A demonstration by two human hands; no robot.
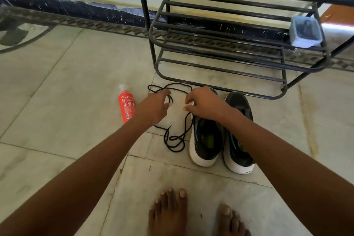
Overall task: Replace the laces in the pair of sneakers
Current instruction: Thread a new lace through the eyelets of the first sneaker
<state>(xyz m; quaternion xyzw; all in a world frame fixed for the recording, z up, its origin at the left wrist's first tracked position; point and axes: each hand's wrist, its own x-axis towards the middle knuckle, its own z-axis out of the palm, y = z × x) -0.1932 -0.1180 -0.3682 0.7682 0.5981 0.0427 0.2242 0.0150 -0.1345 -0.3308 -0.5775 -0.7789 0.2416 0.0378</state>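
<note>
Tiled floor [57, 101]: red "CINTHOL" bottle [126, 106] beside black laces [176, 138], 2 sneakers [222, 140].

Tiled floor [57, 92]: sneakers [222, 136], black laces [175, 140] (loose), red bottle [126, 107], rack [239, 44].

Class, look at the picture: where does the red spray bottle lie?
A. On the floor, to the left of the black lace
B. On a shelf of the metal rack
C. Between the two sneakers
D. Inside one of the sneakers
A: the red spray bottle lies on its side on the floor tiles, left of the black lace and the sneakers.
</note>
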